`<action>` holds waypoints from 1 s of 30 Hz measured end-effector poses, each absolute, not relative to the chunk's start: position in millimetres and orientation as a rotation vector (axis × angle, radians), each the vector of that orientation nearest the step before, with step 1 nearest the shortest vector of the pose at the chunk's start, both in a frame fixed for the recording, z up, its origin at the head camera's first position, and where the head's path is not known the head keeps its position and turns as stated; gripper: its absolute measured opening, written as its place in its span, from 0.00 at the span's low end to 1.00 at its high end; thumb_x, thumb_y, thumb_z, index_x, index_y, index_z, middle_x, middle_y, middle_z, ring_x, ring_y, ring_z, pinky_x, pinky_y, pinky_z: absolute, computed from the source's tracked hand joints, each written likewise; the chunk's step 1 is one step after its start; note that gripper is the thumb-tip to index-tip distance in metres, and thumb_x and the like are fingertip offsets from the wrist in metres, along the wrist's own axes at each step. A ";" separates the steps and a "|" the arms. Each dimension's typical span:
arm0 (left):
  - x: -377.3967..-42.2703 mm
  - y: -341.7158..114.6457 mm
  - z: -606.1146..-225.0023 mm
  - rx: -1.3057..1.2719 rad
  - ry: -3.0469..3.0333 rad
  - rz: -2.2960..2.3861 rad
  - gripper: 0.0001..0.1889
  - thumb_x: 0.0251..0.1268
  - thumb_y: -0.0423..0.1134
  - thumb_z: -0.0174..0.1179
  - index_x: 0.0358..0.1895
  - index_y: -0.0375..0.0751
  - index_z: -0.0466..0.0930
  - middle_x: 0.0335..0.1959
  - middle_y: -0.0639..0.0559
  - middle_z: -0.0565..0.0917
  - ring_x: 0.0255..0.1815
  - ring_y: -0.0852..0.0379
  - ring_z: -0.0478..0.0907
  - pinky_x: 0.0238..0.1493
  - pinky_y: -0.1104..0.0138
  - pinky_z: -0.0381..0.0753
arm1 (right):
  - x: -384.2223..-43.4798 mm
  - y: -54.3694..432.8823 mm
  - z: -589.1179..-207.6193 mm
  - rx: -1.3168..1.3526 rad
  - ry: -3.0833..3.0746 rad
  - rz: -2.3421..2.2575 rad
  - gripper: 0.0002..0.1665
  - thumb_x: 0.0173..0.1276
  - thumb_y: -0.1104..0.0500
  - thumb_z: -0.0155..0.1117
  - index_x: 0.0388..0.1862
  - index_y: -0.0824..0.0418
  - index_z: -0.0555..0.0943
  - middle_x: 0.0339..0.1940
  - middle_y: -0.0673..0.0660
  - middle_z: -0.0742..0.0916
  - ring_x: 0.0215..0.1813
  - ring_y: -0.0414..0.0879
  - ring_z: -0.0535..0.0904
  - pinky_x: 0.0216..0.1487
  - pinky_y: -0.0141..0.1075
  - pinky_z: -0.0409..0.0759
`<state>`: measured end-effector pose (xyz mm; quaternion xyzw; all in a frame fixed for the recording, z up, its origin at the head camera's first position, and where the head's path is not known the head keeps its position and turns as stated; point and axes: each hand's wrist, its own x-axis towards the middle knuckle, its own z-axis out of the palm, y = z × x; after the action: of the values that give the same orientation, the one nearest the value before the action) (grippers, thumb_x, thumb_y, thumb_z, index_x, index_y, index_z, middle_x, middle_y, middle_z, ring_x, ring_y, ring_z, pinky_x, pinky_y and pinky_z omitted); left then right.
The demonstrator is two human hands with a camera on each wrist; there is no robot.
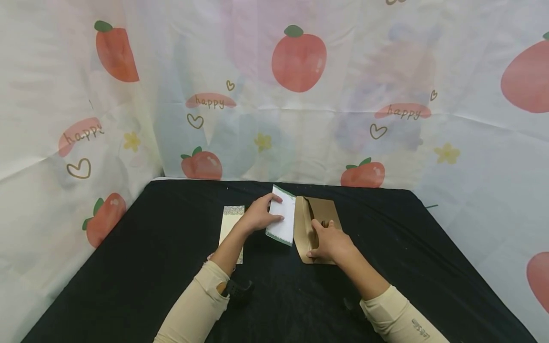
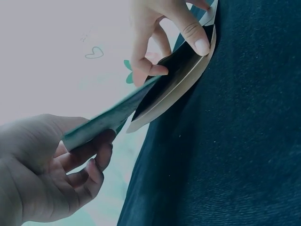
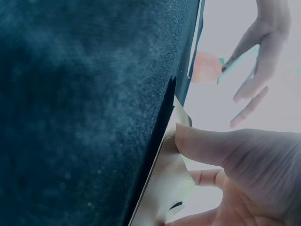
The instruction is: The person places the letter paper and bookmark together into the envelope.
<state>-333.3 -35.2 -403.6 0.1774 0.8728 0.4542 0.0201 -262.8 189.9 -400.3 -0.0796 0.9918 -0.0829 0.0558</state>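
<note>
My left hand [image 1: 259, 215] pinches a white card [image 1: 288, 209] with a green patterned border, thumb on its face. The card is tilted, and its right edge sits right at the flap side of a brown kraft envelope [image 1: 324, 206]. My right hand [image 1: 332, 242] grips the envelope, thumb by the lower edge and fingers at the opening. In the left wrist view, the envelope's mouth [image 2: 176, 80] gapes as a dark slot, and the far end of the card overlaps it. The right wrist view shows the thumb pressing the envelope's paper [image 3: 164, 174].
A cream paper strip [image 1: 229, 224] with patterned ends lies left of the card, partly hidden behind the left forearm. Black cloth [image 1: 171, 267] covers the table. A white curtain [image 1: 257, 62] printed with red fruit encloses the back and sides.
</note>
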 end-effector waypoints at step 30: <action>-329.1 -19.3 -414.5 0.603 2.661 1.401 0.35 0.64 0.29 0.71 0.74 0.38 0.70 0.71 0.36 0.72 0.69 0.40 0.70 0.63 0.49 0.75 | -260.3 190.1 -399.4 -0.271 3.022 -0.269 0.47 0.55 0.47 0.86 0.65 0.62 0.71 0.65 0.85 0.72 0.53 0.73 0.81 0.41 0.61 0.82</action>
<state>-329.1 -19.3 -414.5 0.1965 0.8670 0.4565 0.0370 -260.3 190.1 -399.4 -0.0888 0.9910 -0.0881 0.0480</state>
